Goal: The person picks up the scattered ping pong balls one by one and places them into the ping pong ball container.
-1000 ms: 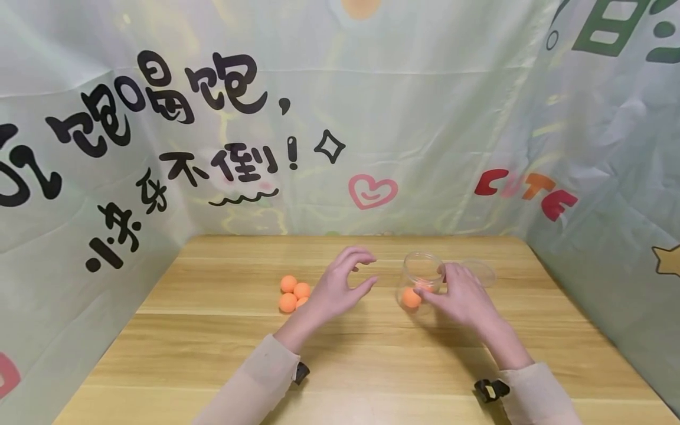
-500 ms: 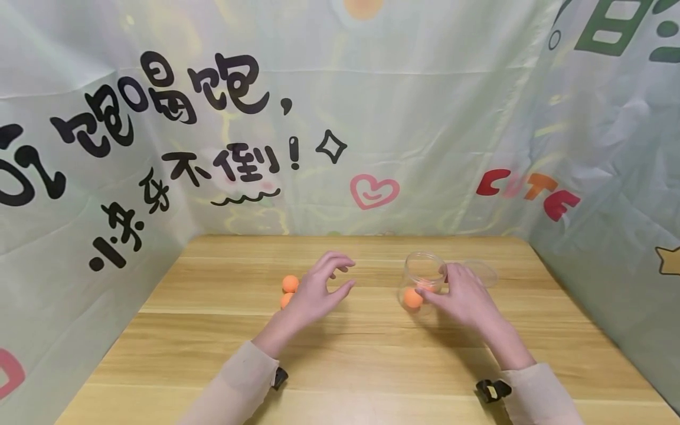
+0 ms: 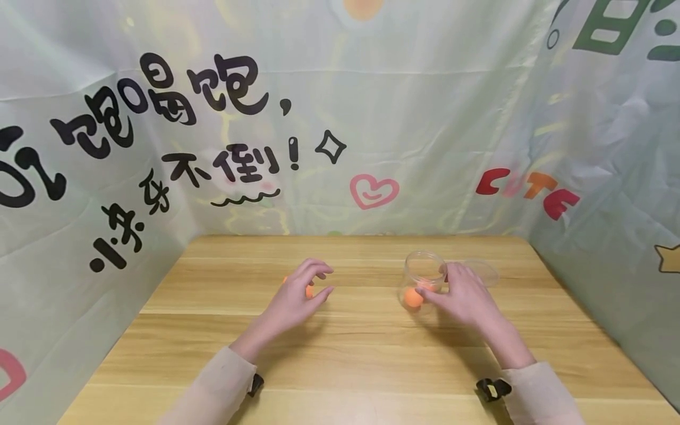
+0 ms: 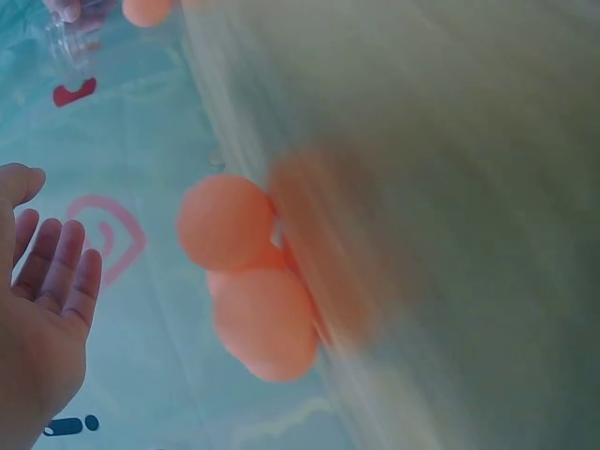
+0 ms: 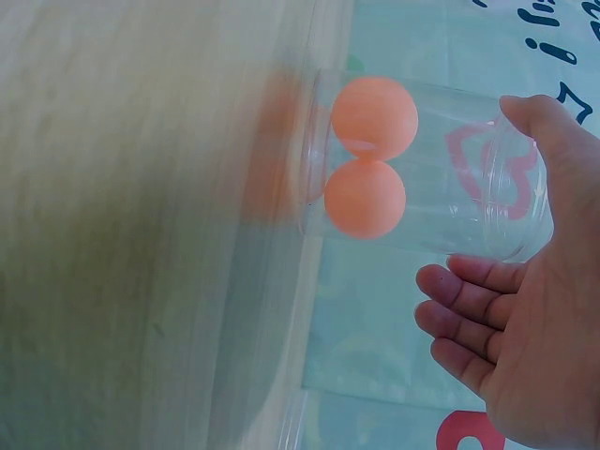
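Observation:
A clear round jar [image 3: 425, 264] stands upright and open on the right side of the table, with two orange ping-pong balls [image 5: 366, 199] at its bottom. My right hand [image 3: 467, 295] holds it from the right, thumb near the front and fingers behind. On the left, my left hand [image 3: 289, 300] hovers with relaxed, spread fingers and nothing in them. It covers most of a small cluster of orange ping-pong balls [image 3: 310, 291] in the head view. Several of those loose balls [image 4: 267, 323] show touching one another in the left wrist view, a little apart from the fingers.
Behind the right hand, a clear round lid [image 3: 483, 271] lies flat on the wooden table [image 3: 361, 360]. Printed cloth [image 3: 425, 118] walls in the table at the back and both sides.
My left hand has moved left and slightly down, away from the jar and over the ball cluster, hiding more of it. The right hand and jar have stayed in place.

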Demonstrator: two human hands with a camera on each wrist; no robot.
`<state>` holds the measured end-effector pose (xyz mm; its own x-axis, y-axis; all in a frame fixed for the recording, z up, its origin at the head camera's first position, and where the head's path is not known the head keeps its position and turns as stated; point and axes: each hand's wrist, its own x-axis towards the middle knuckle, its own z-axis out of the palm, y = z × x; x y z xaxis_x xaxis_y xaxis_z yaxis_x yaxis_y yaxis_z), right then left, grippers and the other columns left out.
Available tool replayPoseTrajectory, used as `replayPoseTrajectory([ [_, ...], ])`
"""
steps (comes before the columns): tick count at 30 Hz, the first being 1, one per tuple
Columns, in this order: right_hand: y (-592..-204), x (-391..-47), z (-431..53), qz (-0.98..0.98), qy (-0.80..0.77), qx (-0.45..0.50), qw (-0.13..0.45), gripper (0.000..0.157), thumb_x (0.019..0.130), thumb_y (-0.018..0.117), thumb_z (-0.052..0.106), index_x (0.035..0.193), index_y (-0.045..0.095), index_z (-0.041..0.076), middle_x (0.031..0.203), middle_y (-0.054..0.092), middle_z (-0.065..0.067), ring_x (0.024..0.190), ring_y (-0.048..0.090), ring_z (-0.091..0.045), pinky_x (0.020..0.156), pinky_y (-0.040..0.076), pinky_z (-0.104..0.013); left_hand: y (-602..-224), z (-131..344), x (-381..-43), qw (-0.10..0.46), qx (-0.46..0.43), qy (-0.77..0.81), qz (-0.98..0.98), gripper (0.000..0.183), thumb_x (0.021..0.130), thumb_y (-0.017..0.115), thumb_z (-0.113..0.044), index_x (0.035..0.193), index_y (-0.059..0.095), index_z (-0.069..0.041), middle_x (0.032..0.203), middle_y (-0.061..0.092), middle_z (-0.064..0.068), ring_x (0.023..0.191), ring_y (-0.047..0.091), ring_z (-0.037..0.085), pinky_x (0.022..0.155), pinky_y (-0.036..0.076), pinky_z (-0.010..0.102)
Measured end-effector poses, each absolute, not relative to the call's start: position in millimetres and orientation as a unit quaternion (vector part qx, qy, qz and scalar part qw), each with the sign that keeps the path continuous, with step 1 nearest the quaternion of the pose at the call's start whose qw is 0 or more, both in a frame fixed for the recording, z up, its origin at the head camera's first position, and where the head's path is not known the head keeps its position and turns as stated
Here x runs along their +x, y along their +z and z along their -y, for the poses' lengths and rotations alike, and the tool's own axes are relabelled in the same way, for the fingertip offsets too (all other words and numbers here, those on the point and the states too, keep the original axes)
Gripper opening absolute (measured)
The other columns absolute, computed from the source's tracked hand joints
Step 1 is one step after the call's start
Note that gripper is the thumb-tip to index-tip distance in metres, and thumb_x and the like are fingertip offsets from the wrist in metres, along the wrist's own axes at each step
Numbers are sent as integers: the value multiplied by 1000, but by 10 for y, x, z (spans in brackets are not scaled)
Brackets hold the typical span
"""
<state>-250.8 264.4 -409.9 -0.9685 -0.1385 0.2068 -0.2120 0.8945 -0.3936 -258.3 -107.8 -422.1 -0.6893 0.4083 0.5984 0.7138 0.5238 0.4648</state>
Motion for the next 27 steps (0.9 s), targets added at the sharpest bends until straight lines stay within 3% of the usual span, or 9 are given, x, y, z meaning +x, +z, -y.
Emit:
replayPoseTrajectory([
  [7, -4106, -2504, -2636, 970, 210, 90, 87, 85, 90, 68, 68, 125, 53, -8, 110, 60, -19, 99, 55, -34, 84, 48, -52, -4295, 1263, -2580, 198, -313, -355, 858, 37, 91, 80, -8, 126, 66, -11, 127, 63, -2, 109, 63, 15, 89, 59, 43],
  [13, -4112, -2512, -2631, 970, 210, 88, 88, 83, 90, 68, 68, 123, 54, -7, 109, 60, -18, 98, 54, -33, 82, 48, -50, -4292, 1425, -2583, 174, -304, -329, 877, 34, 95, 77, -13, 127, 66, -13, 128, 61, -4, 107, 63, 15, 89, 59, 41],
  [27, -4095, -2518, -2646, 969, 211, 90, 88, 83, 91, 68, 66, 124, 53, -8, 110, 59, -19, 100, 54, -35, 84, 48, -52, -4363, 1688, -2576, 162, -334, -298, 880, 34, 91, 80, -5, 123, 67, -3, 126, 62, 5, 105, 70, 28, 90, 61, 44],
])
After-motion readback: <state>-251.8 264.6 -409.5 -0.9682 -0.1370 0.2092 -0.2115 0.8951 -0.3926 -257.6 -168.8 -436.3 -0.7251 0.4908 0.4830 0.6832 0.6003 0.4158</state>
